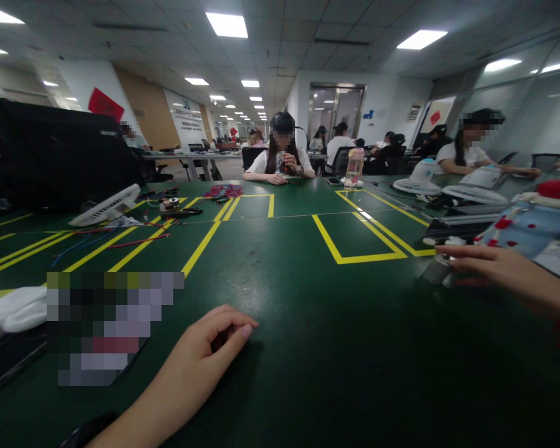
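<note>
My left hand (210,345) rests on the green tabletop (280,386), its fingers curled and the thumb tip meeting the index finger. Nothing shows in the hollow between them. Off to the right, my right hand (499,264) reaches over the table with its fingers closed on a small silver metal cylinder (437,269). That cylinder is slightly blurred, so its exact kind is unclear. Just behind it are small white pieces (450,241) and dark metal profiles (457,224). A pixelated patch (116,323) covers an object left of my left hand.
Across the table sits a person (280,155). A clear bottle (354,168) stands at the far side. White fan heads (422,177) lie at the right rear, near a blue-and-red bag-like item (518,227). Red and blue wires (140,239) and a tilted white fan part (105,208) are at left.
</note>
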Motion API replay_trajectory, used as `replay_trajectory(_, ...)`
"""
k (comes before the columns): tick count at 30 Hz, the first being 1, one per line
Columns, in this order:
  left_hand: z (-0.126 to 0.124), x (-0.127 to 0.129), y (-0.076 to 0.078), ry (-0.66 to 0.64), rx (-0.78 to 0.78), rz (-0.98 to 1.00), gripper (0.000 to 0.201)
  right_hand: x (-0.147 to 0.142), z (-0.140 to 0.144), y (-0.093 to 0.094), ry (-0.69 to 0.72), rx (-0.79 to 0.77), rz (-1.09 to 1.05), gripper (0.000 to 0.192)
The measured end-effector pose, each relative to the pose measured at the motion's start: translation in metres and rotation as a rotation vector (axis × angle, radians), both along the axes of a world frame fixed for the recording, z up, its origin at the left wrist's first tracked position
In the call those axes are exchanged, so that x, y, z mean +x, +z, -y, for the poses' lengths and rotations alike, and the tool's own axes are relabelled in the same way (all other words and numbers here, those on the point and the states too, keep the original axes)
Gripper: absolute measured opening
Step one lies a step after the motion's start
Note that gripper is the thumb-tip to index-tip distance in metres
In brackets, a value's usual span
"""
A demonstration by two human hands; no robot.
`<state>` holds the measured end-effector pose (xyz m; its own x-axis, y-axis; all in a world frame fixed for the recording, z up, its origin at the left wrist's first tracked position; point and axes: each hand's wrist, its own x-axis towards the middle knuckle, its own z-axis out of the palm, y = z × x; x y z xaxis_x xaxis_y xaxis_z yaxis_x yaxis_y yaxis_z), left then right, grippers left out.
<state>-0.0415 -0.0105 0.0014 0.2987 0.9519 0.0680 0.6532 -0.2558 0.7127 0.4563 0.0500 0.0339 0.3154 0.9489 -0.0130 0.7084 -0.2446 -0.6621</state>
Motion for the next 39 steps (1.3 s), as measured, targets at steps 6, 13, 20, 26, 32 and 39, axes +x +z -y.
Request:
replay_trajectory(6, 0.001, -0.001, 0.0, 0.003, 0.015, 0.004, 0.021, -0.001, 0.004, 0.009, 0.008, 0.048, 0.156, 0.056)
replay_trajectory(13, 0.0, 0.005, 0.002, -0.008, 0.036, -0.003, 0.022, -0.084, 0.02, -0.003, 0.195, 0.293, 0.181, 0.05)
replay_trajectory(20, 0.0, 0.004, 0.0, -0.001, 0.059, -0.036, 0.02, -0.222, 0.051, -0.019, 0.867, 0.362, -0.118, 0.033)
replay_trajectory(26, -0.001, 0.011, 0.006, 0.02, 0.076, -0.041, 0.02, -0.243, 0.05, -0.036, 0.847, 0.275, -0.249, 0.059)
replay_trajectory(32, -0.01, 0.049, 0.03, -0.114, 0.184, 0.049, 0.021, -0.243, 0.047, -0.032, 0.874, 0.135, -0.363, 0.043)
replay_trajectory(39, -0.014, 0.06, 0.034, -0.09, 0.187, 0.109, 0.016, -0.244, 0.047, -0.033, 0.882, 0.145, -0.345, 0.042)
